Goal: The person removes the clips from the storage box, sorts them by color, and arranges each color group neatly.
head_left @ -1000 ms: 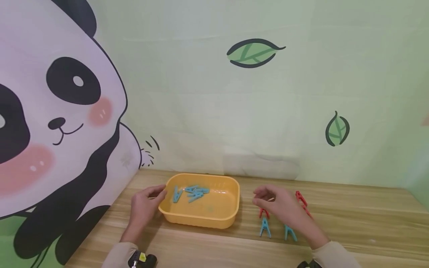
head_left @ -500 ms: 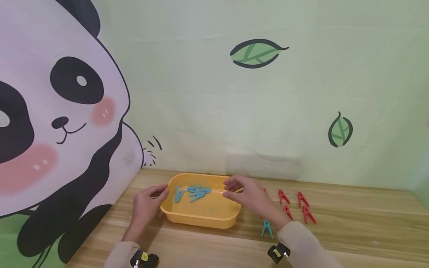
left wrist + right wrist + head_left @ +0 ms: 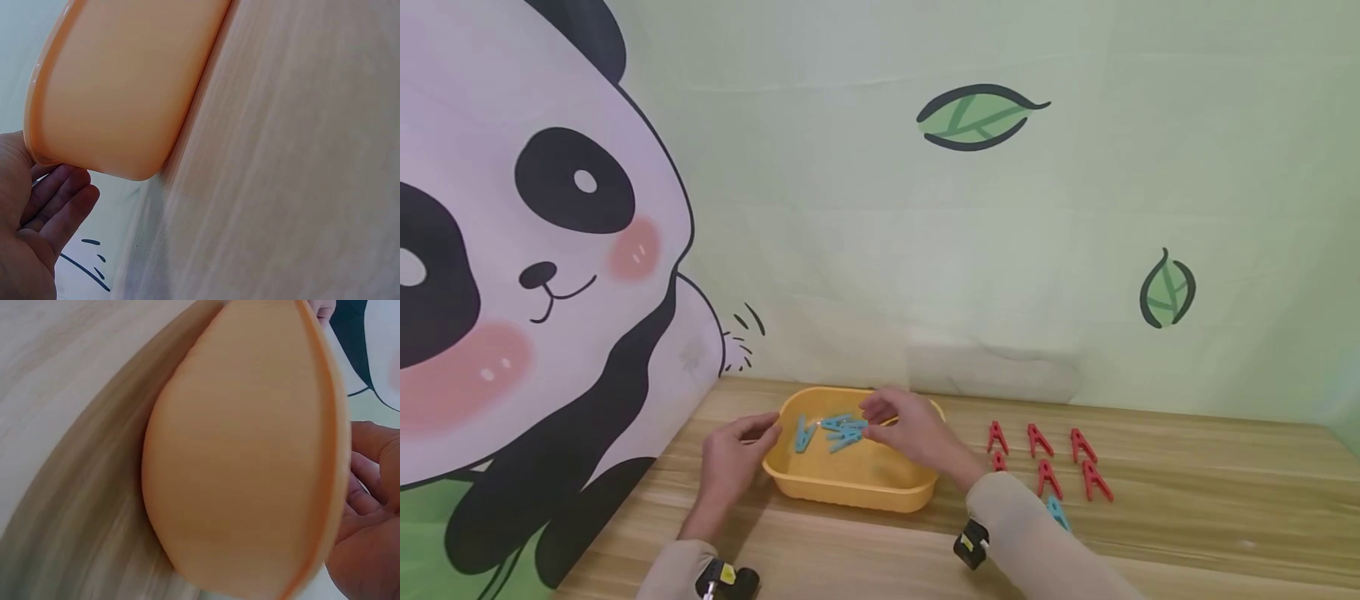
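A yellow plastic tray stands on the table near the back wall, with several blue clothespins lying inside it. At its left end my left hand holds the rim; in the left wrist view the fingers lie under the lip. My right hand reaches over the tray's right side, its fingertips right at the clothespin pile and nothing seen between them. The right wrist view shows that hand beyond the tray wall, which hides the clothespins there.
To the right of the tray, several red clothespins lie in two rows on the wooden table. A blue clothespin lies in front of them, partly behind the right sleeve. A panda-printed wall covering rises behind.
My right hand has moved left from above the table clothespins, over the tray's right rim, to the blue pile inside. My left hand has stayed at the rim.
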`<state>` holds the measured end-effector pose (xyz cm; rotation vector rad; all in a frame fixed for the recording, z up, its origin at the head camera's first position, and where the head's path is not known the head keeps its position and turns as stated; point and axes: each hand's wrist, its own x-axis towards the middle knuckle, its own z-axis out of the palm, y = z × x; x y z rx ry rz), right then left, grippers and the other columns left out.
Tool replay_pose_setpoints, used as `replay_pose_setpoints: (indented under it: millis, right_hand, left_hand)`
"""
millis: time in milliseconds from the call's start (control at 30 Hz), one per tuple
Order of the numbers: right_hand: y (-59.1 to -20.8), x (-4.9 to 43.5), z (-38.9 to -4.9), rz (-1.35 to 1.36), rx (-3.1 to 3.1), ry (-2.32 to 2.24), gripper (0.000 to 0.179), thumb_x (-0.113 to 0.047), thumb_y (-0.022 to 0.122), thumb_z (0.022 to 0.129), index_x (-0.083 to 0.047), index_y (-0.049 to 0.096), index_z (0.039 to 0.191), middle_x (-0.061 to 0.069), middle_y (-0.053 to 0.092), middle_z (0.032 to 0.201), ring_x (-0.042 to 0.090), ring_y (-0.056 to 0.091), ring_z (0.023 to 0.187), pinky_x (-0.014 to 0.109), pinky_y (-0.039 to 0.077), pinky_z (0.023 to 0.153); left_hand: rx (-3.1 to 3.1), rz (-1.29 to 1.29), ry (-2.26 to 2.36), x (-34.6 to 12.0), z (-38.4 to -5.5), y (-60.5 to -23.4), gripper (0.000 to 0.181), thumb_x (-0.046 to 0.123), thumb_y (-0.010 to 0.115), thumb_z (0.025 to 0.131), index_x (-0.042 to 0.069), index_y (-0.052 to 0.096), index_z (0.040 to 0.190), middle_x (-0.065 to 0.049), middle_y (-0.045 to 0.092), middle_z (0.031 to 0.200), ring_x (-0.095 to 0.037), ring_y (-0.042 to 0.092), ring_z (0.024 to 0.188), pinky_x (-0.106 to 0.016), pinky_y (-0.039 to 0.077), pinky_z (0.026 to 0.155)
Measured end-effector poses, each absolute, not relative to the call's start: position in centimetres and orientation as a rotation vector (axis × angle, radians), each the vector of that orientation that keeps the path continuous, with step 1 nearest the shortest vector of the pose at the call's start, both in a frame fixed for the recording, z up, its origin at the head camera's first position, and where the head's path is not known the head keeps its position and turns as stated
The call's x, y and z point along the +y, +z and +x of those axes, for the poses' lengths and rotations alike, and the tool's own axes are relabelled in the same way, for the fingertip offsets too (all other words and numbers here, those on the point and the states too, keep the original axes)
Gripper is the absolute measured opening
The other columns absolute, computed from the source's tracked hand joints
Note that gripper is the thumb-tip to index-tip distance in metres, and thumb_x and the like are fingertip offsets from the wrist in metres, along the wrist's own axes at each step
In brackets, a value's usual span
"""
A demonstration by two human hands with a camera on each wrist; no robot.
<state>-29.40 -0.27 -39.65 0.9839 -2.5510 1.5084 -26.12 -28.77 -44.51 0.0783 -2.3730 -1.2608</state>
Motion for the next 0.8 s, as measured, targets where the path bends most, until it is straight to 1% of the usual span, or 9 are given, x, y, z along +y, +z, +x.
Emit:
replay_pose_setpoints:
  millis: [67,167,233,367,567,667,800]
  right_hand:
    - [-39.9,-0.8,-29.7,0.996,-2.552,1.507,0.025,-0.002,0.079,0.095,0.001,0.072,0.118,0.009,0.075,0.108,0.025,0.073,0.101,0.031,0.061,0.088]
    - [-40.3,-1.4,-30.0,1.016,-2.559,1.494,0.025,-0.001,0.08,0.094,0.001,0.072,0.117,0.013,0.075,0.11,0.026,0.073,0.102,0.03,0.06,0.089]
    - [-40.5,-1.7,-30.3,1.026,-2.563,1.499,0.024,0.0,0.079,0.094,0.002,0.072,0.117,0.016,0.075,0.112,0.028,0.072,0.102,0.031,0.06,0.09]
    - [-41.0,-2.1,-30.7,1.035,-2.586,1.508,0.022,0.002,0.079,0.094,0.003,0.072,0.115,0.019,0.074,0.112,0.028,0.072,0.102,0.033,0.059,0.091]
    - [-41.9,-2.6,-31.3,1.024,-2.64,1.531,0.02,0.005,0.077,0.094,0.007,0.071,0.112,0.02,0.074,0.11,0.026,0.071,0.101,0.036,0.06,0.093]
    - [-42.0,-2.9,-31.5,1.012,-2.661,1.541,0.02,0.007,0.076,0.093,0.008,0.071,0.112,0.021,0.074,0.11,0.029,0.07,0.102,0.039,0.06,0.094]
    - [-42.3,-3.3,-31.7,0.994,-2.693,1.529,0.02,0.009,0.075,0.093,0.008,0.072,0.113,0.02,0.074,0.111,0.03,0.07,0.105,0.041,0.059,0.096]
  left_hand:
    - [-2.376,0.081,-1.263,-28.7,-26.1,-44.5,0.025,0.01,0.078,0.098,0.0,0.078,0.121,-0.016,0.078,0.116,-0.03,0.074,0.108,-0.036,0.061,0.094]
    - [-2.379,0.085,-1.263,-28.7,-26.1,-44.5,0.025,0.01,0.078,0.099,0.0,0.078,0.121,-0.016,0.078,0.117,-0.031,0.074,0.109,-0.037,0.061,0.094]
    - [-2.378,0.089,-1.263,-28.7,-26.2,-44.5,0.025,0.01,0.078,0.099,0.0,0.078,0.121,-0.016,0.078,0.117,-0.031,0.074,0.109,-0.037,0.061,0.094]
    - [-2.378,0.091,-1.258,-28.7,-26.2,-44.5,0.025,0.01,0.078,0.098,0.0,0.078,0.121,-0.016,0.078,0.116,-0.031,0.074,0.108,-0.036,0.062,0.093]
    - [-2.385,0.089,-1.262,-28.7,-26.2,-44.4,0.025,0.011,0.078,0.098,0.0,0.078,0.121,-0.016,0.078,0.116,-0.03,0.073,0.109,-0.036,0.062,0.093]
    - [-2.389,0.096,-1.275,-28.6,-26.1,-44.4,0.025,0.011,0.078,0.099,0.0,0.078,0.122,-0.016,0.077,0.118,-0.03,0.073,0.109,-0.036,0.062,0.093]
    - [-2.389,0.104,-1.279,-28.7,-26.1,-44.4,0.026,0.011,0.077,0.099,0.0,0.078,0.122,-0.016,0.077,0.118,-0.03,0.073,0.11,-0.035,0.061,0.093]
